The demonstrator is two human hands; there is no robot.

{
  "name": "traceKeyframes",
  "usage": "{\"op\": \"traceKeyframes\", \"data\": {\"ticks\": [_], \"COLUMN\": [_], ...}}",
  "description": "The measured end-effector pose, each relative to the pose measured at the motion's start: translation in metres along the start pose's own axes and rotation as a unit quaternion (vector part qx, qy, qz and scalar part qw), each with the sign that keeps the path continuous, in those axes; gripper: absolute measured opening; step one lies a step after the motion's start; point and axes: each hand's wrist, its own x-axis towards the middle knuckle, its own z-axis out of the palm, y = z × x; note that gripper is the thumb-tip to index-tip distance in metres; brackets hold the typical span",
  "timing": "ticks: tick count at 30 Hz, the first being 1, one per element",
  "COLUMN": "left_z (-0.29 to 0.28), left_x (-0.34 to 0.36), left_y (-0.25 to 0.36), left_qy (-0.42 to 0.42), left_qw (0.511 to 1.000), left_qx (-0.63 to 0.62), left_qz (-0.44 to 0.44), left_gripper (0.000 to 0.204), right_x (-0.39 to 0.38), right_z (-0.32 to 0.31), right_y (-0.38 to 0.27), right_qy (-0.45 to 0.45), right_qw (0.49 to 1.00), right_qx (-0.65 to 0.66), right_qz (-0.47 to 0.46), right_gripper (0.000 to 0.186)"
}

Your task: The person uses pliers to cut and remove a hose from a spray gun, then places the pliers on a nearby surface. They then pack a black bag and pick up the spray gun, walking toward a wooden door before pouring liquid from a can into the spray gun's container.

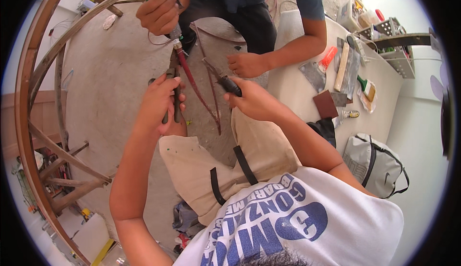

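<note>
My left hand point(162, 98) is closed round dark metal pliers point(174, 64), whose jaws reach up beside the fitting at the end of a red hose point(188, 76). Whether the jaws touch that fitting I cannot tell. In my right hand point(252, 99) is a black-handled tool point(229, 85) with a narrow metal end pointing up and left; its exact kind is unclear. Across from me, a person's hand point(161, 15) grips an air spray gun point(174, 28) joined to the hose. That person's other hand point(245, 65) hangs close to my tool's tip.
A pale bench on the right carries a red-handled scraper point(319, 69), a wooden-handled trowel point(342, 67), a green-handled brush point(367, 89) and a brown sanding sheet point(326, 104). A grey bag point(377, 163) lies below them. Curved wooden framing point(31, 74) rises at left.
</note>
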Motion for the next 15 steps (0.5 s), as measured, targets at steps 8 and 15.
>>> {"op": "traceKeyframes", "data": {"ticks": [8, 15], "left_z": [0.009, 0.010], "left_x": [-0.005, -0.006], "left_y": [-0.006, -0.008], "left_qy": [0.005, 0.002], "left_qw": [0.999, 0.999], "left_qx": [0.033, 0.033], "left_qz": [0.009, 0.009], "left_gripper": [0.030, 0.032], "right_x": [0.019, 0.021], "right_z": [0.043, 0.063], "right_y": [0.001, 0.000], "right_qy": [0.180, 0.260], "right_qw": [0.968, 0.944], "right_qx": [-0.164, -0.195], "right_qz": [-0.053, -0.063], "right_gripper": [0.060, 0.063]}}
